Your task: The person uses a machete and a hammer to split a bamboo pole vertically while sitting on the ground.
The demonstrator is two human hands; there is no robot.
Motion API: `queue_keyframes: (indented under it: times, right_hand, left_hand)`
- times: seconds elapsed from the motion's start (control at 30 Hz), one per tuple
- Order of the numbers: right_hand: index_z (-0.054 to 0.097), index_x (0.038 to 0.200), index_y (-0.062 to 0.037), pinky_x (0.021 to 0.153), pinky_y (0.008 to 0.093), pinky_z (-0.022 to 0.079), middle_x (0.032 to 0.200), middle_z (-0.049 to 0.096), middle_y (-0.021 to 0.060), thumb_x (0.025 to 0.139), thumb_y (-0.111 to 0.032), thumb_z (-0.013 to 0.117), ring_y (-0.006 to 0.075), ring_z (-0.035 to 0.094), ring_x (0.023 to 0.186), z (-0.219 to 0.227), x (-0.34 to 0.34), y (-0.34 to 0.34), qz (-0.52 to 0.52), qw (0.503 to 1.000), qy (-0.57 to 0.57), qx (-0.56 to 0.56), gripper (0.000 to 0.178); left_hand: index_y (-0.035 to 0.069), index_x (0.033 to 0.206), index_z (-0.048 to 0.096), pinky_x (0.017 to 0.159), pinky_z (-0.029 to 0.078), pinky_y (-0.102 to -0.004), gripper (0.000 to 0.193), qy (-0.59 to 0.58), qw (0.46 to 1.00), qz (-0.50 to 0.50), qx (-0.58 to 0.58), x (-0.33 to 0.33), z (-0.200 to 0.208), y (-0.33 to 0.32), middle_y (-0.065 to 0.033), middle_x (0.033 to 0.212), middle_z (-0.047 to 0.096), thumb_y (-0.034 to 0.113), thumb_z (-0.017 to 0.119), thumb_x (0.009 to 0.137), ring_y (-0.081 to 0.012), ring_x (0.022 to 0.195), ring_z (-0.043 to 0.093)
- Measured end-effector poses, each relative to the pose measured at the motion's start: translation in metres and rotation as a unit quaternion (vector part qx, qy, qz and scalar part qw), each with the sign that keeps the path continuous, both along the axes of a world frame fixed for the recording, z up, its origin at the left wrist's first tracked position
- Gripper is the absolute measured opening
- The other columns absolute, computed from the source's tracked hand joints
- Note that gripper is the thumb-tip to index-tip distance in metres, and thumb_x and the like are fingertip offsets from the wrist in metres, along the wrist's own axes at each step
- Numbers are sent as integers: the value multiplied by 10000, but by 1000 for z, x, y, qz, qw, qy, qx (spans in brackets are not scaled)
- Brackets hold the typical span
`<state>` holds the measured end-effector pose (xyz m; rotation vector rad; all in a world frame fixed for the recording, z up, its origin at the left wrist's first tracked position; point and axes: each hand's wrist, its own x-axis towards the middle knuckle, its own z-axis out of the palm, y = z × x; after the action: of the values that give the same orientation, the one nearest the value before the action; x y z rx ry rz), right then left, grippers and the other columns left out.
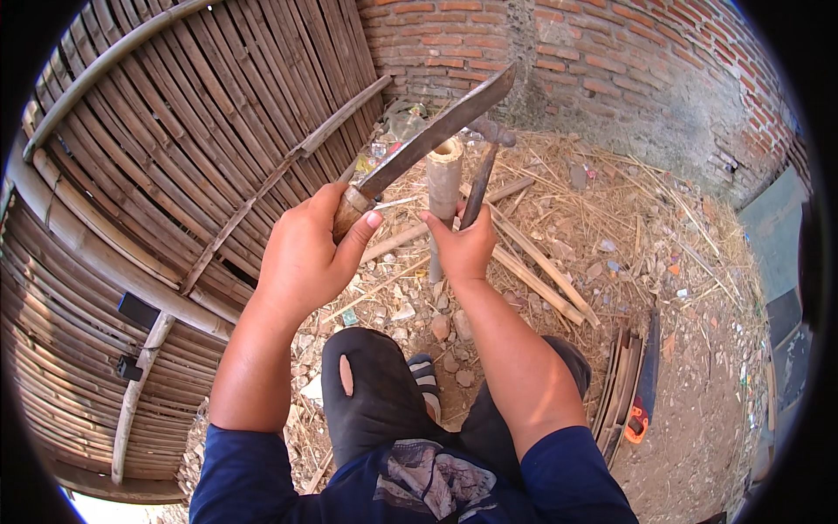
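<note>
My left hand (301, 249) is closed round the wooden handle of a machete (432, 133). Its broad dark blade slants up and to the right, passing by the top of an upright bamboo pole (443, 185). The pole's hollow, pale cut end faces up. My right hand (464, 249) is wrapped round the pole, thumb on its near side, and also grips the dark handle of a hammer (479, 185). The hammer's head is uppermost, just right of the pole's top. Some of the right hand's fingers are hidden.
Split bamboo lengths (541, 284) lie on straw-strewn, stony ground beyond my knees. A handsaw (647, 375) with an orange handle lies at right beside some bamboo strips (617, 380). A bamboo slat wall (166, 140) stands at left, a brick wall (602, 61) behind.
</note>
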<state>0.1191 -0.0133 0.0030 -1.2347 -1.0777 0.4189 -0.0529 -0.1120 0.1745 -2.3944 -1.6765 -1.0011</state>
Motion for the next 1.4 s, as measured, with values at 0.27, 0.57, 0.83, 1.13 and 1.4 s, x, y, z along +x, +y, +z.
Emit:
queue_keyframes:
  times: [0.27,0.57,0.83,1.13,1.4]
  right_hand:
    - [616,1056,-24,761,414,570,936,724,126,708,-312,976,297,729,845,-2,-1,-3,0,1000,-18,20,577]
    - [603,1032,10,740,382,557,902,719,126,706,-290,990,239,708,799,-1,-3,-3,-1,1000,-16,23,588]
    - [608,1039,-20,748,416,567,937,719,133,707,-324,978,302,723,833,0,6,-4,21,1000,-21,-12,583]
    - [604,1030,-15,710,415,560,904,709,139,704,-333,982,298,715,791,1,9,-7,26,999,-29,-20,591]
    - [607,1014,-12,689,381,561,890,696,115,954,-448,744,253,703,741,-9,33,-18,26,999,-12,24,461]
  left_hand:
    - [-53,1195,643,667,522,-441,528,16,999,13,39,-6,-6,-3,-191,737,659,421,726,976,-373,708,684]
    - [-49,1198,651,673,525,-445,548,31,999,27,34,-7,-5,-5,-189,735,663,444,724,970,-370,710,689]
    - [-51,1138,656,665,526,-456,516,45,998,33,6,2,2,-7,-201,734,669,430,731,966,-396,716,691]
    - [-47,1135,652,653,529,-467,517,59,997,30,34,0,-1,-11,-206,735,668,437,721,968,-410,718,692]
    - [-26,992,642,654,526,-480,454,89,995,47,14,-4,10,-15,-202,717,662,420,724,966,-419,716,682]
